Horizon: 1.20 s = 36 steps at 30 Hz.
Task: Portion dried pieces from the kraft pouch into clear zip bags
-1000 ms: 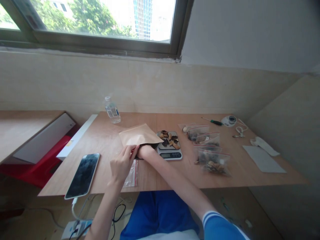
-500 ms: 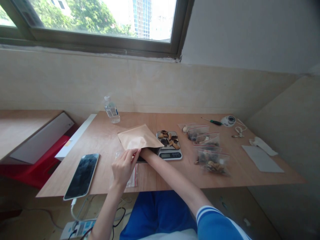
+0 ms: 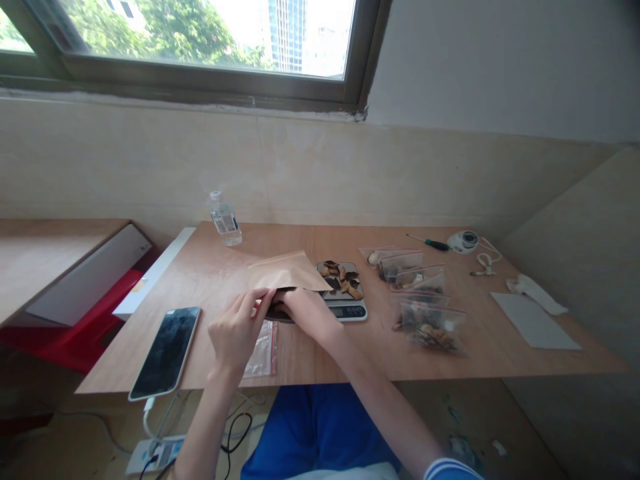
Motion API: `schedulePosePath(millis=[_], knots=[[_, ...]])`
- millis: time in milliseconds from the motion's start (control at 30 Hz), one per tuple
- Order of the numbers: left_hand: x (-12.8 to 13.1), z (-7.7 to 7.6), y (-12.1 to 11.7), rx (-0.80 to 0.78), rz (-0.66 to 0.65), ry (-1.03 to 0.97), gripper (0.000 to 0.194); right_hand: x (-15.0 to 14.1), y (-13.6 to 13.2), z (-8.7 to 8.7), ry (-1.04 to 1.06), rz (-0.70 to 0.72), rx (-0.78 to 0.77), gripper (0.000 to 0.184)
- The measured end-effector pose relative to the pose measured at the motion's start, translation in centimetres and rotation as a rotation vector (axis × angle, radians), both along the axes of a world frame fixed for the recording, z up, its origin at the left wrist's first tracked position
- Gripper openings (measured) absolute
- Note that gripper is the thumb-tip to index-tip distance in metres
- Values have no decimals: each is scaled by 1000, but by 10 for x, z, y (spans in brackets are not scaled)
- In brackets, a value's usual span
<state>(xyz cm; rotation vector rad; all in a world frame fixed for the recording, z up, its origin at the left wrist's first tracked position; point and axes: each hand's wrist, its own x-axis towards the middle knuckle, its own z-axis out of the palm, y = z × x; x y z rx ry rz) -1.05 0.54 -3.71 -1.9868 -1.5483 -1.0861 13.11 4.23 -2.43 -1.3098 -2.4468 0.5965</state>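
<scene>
**A:** We're on the kraft paper pouch (image 3: 285, 272), lying just left of the scale, and the big change from the earlier frame is the right hand (image 3: 307, 313). The whole back of it now shows, and it sits closer to the left hand (image 3: 237, 330)!

**B:** We see them almost touching at the pouch's dark mouth. The blue sleeve (image 3: 453, 471) has also dropped nearly out of the bottom edge.

**A:** The left hand's fingers are curled and gripping the near edge of the pouch. What about the right?

**B:** Its fingertips are tucked under the flap, so we can't tell whether it's closed on anything.

**A:** Over to the right of the pouch, the digital kitchen scale (image 3: 345, 310) holds dark dried slices (image 3: 341, 279), and the flap's corner just overlaps its tray.

**B:** Below the left hand we have a clear zip bag (image 3: 263, 350) with a red seal strip, and more filled zip bags (image 3: 430, 325) sit at centre right.

**A:** Any writing we can read?

**B:** Not from here! The scale's display and the label on the water bottle (image 3: 225, 220) at upper centre are too small to read.
</scene>
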Motion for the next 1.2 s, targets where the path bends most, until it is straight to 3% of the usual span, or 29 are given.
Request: schedulePosePath(millis=[200, 433, 733, 1033, 1200], knots=[[-1, 2, 4, -25, 19, -15, 22, 13, -8, 3, 117, -28, -29, 22], [3, 1, 2, -84, 5, 0, 28, 18, 0, -2, 239, 113, -164, 32], [0, 0, 0, -84, 10, 16, 25, 21, -8, -3, 382, 99, -130, 31], [-3, -2, 4, -87, 47, -20, 24, 43, -34, 2, 712, -83, 0, 18], [-10, -1, 10, -75, 127, -82, 28, 78, -39, -23, 876, -467, 129, 21]])
